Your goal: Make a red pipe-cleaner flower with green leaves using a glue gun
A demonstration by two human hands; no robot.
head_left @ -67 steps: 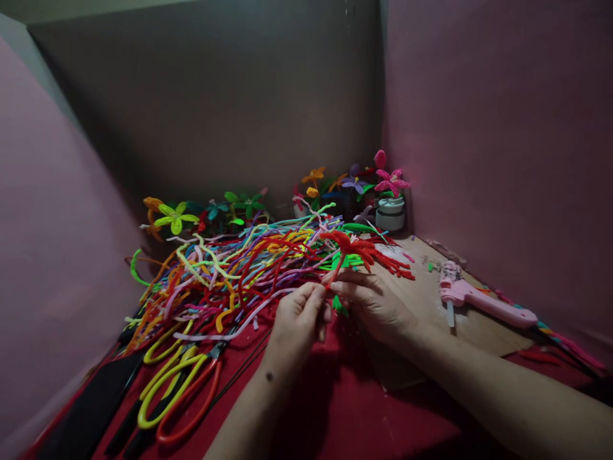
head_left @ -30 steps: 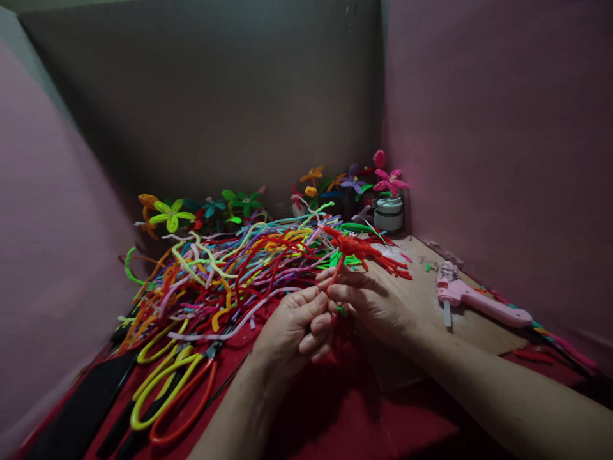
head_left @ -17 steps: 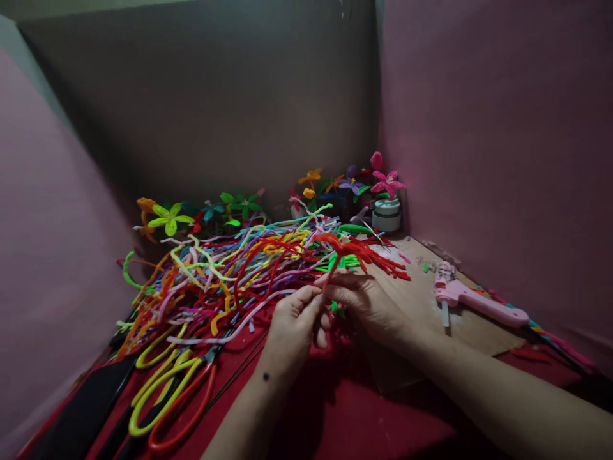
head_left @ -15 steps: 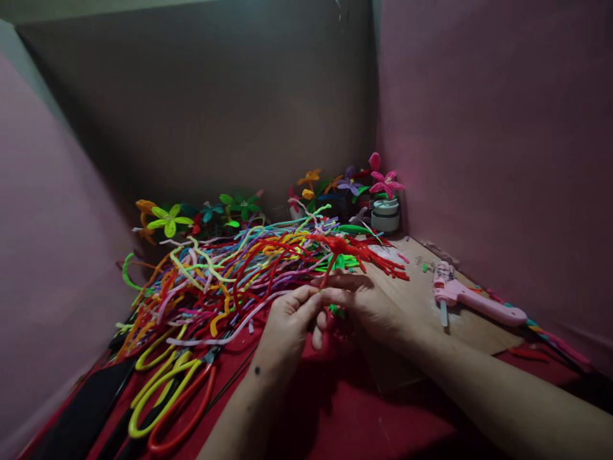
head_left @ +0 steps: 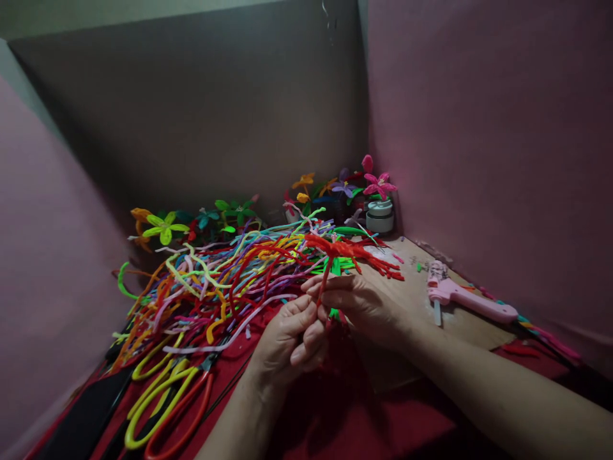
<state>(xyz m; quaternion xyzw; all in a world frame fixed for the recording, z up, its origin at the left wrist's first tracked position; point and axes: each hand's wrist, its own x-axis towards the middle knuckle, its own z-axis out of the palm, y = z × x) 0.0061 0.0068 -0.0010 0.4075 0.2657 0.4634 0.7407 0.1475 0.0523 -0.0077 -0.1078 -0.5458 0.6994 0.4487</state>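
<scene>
A red pipe-cleaner flower [head_left: 330, 247] stands up from between my hands, its thin red stem running down into my fingers. My left hand [head_left: 294, 332] pinches the lower stem between thumb and fingers. Just above and to the right, my right hand [head_left: 354, 300] also has its fingertips closed on the stem. Behind the flower lie loose red pipe cleaners [head_left: 385, 265] and some green ones [head_left: 335, 265], partly covered by it and by my right hand. The stem's lower end is hidden in my left hand.
A heap of mixed pipe cleaners [head_left: 205, 281] spreads across the left and middle. Yellow- and red-handled scissors [head_left: 163, 409] lie front left. A pink glue gun [head_left: 469, 301] rests on a brown board [head_left: 467, 332]. Finished flowers [head_left: 165, 228] and a grey-white jar [head_left: 380, 217] stand behind.
My left hand has turned and dropped slightly, so more of its curled fingers and the stem show. My right hand stays at the stem. The whole view has shifted slightly.
</scene>
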